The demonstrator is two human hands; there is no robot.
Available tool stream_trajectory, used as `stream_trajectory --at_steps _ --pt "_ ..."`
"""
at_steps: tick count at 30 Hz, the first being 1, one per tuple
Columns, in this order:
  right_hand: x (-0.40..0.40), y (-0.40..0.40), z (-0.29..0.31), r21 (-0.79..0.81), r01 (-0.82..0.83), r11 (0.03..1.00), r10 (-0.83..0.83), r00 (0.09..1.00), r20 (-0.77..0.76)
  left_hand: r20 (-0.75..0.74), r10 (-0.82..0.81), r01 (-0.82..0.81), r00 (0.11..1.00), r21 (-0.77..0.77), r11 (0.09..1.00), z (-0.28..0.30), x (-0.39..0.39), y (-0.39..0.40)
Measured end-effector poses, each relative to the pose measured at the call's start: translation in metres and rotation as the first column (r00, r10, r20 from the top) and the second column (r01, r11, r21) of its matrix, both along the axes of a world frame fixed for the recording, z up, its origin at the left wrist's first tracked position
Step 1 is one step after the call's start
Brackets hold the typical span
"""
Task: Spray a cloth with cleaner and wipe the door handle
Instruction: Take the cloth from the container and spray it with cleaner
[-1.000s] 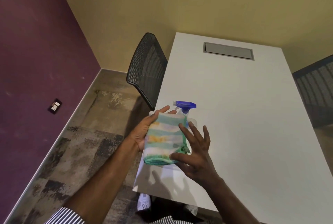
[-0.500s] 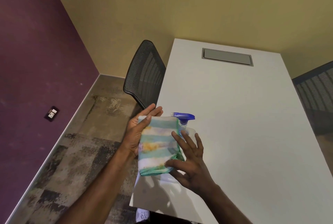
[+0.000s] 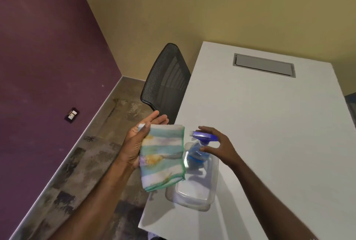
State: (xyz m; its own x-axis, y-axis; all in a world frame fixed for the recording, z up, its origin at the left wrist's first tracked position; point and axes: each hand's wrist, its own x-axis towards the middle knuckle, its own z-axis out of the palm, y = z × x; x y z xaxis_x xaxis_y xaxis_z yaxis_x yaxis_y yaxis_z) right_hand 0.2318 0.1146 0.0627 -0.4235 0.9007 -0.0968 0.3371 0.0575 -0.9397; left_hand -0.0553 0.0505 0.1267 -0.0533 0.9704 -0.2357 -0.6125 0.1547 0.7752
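Note:
A folded cloth (image 3: 162,155) with green, white and yellow stripes lies across my left hand (image 3: 138,139), which holds it over the table's left edge. A spray bottle (image 3: 200,147) with a blue nozzle head stands inside a clear plastic container (image 3: 194,195) on the white table (image 3: 269,124). My right hand (image 3: 217,143) curls around the bottle's neck and trigger, fingers apart and not clearly closed on it. No door handle is in view.
A black mesh chair (image 3: 165,79) stands pushed against the table's left side. A grey cable hatch (image 3: 264,65) sits at the table's far end. A purple wall with an outlet (image 3: 72,115) runs along the left; patterned carpet covers the floor.
My right hand has left the cloth and moved right to the spray bottle. My left hand has shifted the cloth a little left, uncovering the bottle and the container.

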Motion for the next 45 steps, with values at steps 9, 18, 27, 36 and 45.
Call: stream_trajectory --at_steps 9,18,27,36,45 --pt "-0.027 0.004 -0.011 -0.033 0.005 0.999 -0.012 0.975 -0.22 -0.005 0.115 -0.115 0.993 -0.018 0.993 0.016 -0.015 0.005" --pt "-0.044 -0.028 0.103 0.056 0.21 0.976 -0.154 0.852 -0.5 -0.13 0.099 -0.079 0.987 0.151 0.985 0.047 -0.034 0.025" --pt "-0.104 -0.049 0.22 0.27 0.105 0.957 0.053 0.853 -0.519 -0.093 0.115 -0.062 0.989 0.446 0.893 0.155 -0.044 0.052" --pt "-0.131 -0.051 0.236 0.286 0.132 0.949 0.024 0.876 -0.482 -0.127 0.16 -0.066 0.979 0.546 0.835 0.192 -0.05 0.046" --pt "-0.149 -0.046 0.247 0.317 0.315 0.895 -0.136 0.868 -0.477 -0.163 0.217 -0.078 0.963 0.599 0.797 0.196 -0.058 0.054"
